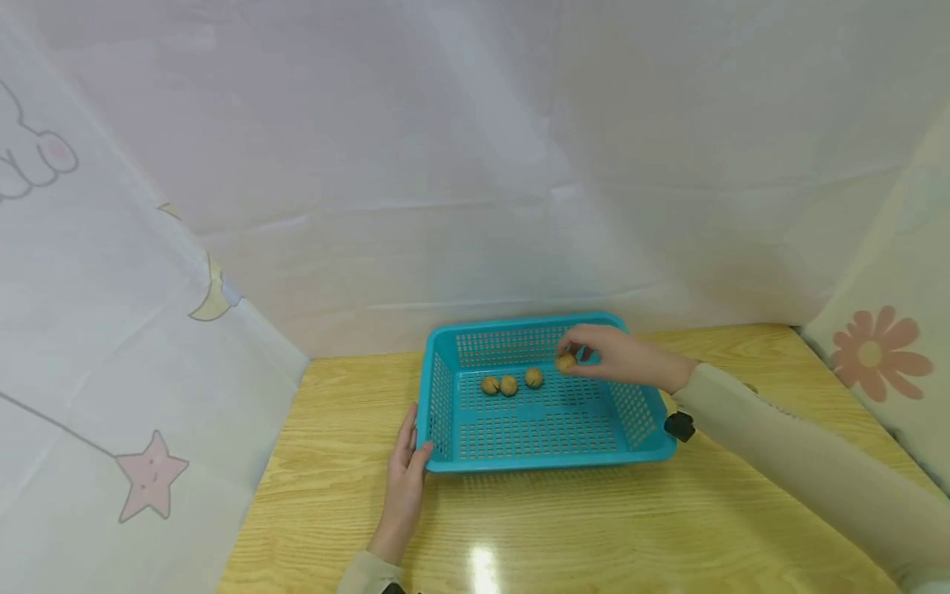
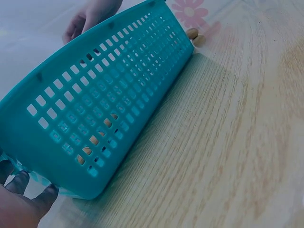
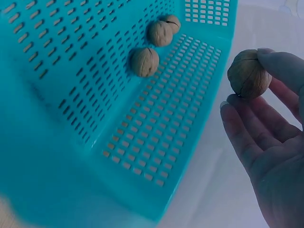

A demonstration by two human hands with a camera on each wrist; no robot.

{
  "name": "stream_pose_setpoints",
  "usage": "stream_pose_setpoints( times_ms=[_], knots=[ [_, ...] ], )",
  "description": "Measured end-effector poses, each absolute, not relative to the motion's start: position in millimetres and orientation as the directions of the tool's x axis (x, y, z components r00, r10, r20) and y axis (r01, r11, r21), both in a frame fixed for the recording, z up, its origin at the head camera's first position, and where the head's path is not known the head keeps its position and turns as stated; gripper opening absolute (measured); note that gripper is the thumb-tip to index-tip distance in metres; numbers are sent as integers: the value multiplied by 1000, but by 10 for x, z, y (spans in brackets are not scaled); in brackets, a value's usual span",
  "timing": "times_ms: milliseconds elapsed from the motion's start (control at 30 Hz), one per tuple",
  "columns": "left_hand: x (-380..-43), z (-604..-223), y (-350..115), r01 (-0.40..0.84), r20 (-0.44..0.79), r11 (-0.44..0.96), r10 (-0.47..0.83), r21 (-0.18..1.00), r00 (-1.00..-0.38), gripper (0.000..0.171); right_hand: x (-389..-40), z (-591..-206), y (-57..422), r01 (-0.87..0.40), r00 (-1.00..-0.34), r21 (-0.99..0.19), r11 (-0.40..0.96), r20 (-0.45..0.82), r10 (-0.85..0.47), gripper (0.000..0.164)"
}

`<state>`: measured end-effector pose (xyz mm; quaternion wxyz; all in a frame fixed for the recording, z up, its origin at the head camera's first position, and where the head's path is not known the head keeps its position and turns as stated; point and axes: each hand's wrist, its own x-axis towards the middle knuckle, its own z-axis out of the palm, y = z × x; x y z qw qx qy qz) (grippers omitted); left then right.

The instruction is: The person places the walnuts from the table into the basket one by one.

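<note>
A turquoise plastic basket [image 1: 545,468] with slotted walls stands on the table. Three walnuts lie on its floor: a left one [image 1: 490,385], a middle one [image 1: 508,385] and a right one [image 1: 533,378]. My right hand [image 1: 604,351] pinches another walnut [image 3: 249,74] between thumb and fingertips, over the basket's back right part in the head view. At the basket's front left corner, my left hand [image 1: 404,474] holds the side, its thumb at the rim and its fingers along the outer wall. In the left wrist view, fingertips [image 2: 47,197] show against the basket's end.
Two more walnuts [image 2: 192,33] lie on the table beyond the basket's right end, mostly hidden by the right arm in the head view. A pale cloth [image 1: 475,206] hangs behind the wooden table [image 1: 341,429], with printed cloth on both sides.
</note>
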<state>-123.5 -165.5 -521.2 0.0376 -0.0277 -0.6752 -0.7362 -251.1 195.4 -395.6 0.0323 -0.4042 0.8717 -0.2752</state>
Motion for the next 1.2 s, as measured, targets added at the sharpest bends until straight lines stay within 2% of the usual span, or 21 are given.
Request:
stream_pose_setpoints(
  times_ms=[433, 700, 900, 1200],
  knots=[
    [-1242, -5220, -1660, 96, 95, -72, -21, 993, -995, 64, -2772, -4257, 1410, -661, -584, -603, 448, 38, -811, 24],
    [-1232, -5217, -1664, 93, 92, -68, -22, 993, -996, 64, -2860, -4606, 1173, -681, -517, -586, 440, -41, -855, 23],
    [-1212, -5213, -1661, 79, 78, -57, -20, 995, -997, 64, -2881, -4812, 1054, -702, -494, -548, 455, -84, -865, 16],
    [-1212, -5196, -1658, 68, 67, -48, -21, 997, -998, 63, -2841, -4787, 1030, -720, -479, -535, 441, -77, -875, 15]
  ],
)
